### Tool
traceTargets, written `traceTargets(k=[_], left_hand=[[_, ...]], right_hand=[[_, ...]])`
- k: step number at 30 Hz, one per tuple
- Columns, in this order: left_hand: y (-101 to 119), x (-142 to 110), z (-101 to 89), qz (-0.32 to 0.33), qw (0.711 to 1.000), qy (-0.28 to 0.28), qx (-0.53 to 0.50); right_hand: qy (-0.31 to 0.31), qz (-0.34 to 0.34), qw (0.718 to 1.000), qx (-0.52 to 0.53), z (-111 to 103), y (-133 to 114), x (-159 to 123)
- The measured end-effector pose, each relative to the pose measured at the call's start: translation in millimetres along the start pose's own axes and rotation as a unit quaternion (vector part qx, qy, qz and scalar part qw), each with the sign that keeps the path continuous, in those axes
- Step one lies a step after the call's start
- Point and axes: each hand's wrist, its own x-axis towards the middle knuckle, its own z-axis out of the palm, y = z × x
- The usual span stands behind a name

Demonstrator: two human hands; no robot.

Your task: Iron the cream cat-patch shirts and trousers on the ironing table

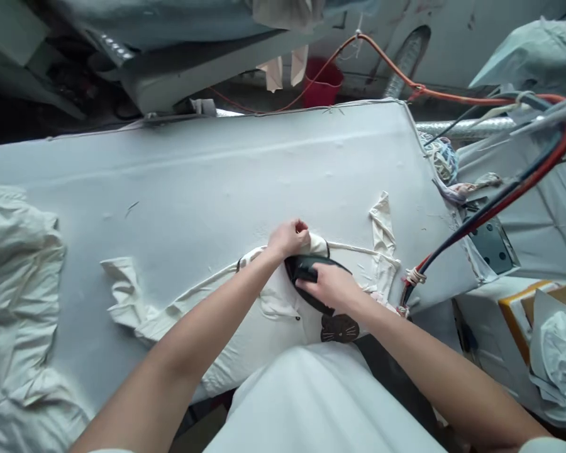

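A: What's the biggest risk here?
B: I'd say the cream garment (278,340). It's lying loose and wavy near the counter's (264,163) front edge, so a push could bunch it and press in a crease. Next, the black iron (298,263): it's on the garment, so lingering could scorch the cloth if it's hot. Smallest worry, but nastiest: the left hand (287,239) is right by it, so a slip could burn fingers.

A: How's the grip?
B: Right hand (336,286) is wrapped round the iron's handle. Left grip looks narrow, fingers curled at the garment's upper edge, but I can't tell if it's pinching cloth.

A: And the setup?
B: Long, pale, fabric-covered counter, lightly wrinkled. Crumpled cream cloth (19,302) sits at the left end. Red and dark cables (490,211) loop over the right end; they could snag. Beyond the far edge there's a red bucket (323,85), and off the right end a ball of pale strips (441,157).
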Motion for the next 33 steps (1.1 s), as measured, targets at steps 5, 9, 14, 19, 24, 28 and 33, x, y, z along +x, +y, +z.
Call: traceTargets(k=[5, 9, 14, 19, 24, 28, 33], left_hand=[[-45, -65, -58.2, -0.001, 0.968, 0.144, 0.206], [-61, -65, -82.8, -0.080, 0.954, 0.054, 0.283], [-61, -37, -97.7, -0.001, 0.952, 0.012, 0.306], [-65, -21, -121.8, 0.276, 0.879, -0.218, 0.321], [-55, 4, -126.9, 0.310, 0.837, -0.313, 0.326], [-60, 5, -118.1, 0.307, 0.887, -0.195, 0.284], [-114, -76, -127.4, 0.126, 0.946, 0.078, 0.288]], right_hand=[[0.018, 0.008, 0.999, 0.028, -53, 12, 50], [-0.061, -0.161, 0.979, -0.112, -59, -12, 72], [-0.034, -0.193, 0.962, -0.192, -35, -74, 80], [-0.047, -0.109, 0.986, -0.119, -29, -67, 35], [-0.070, -0.023, 0.997, -0.019, 20, -64, -21], [-0.054, 0.000, 0.998, 0.038, 51, -81, -22], [0.024, -0.020, 0.996, 0.089, 30, -105, 22]])
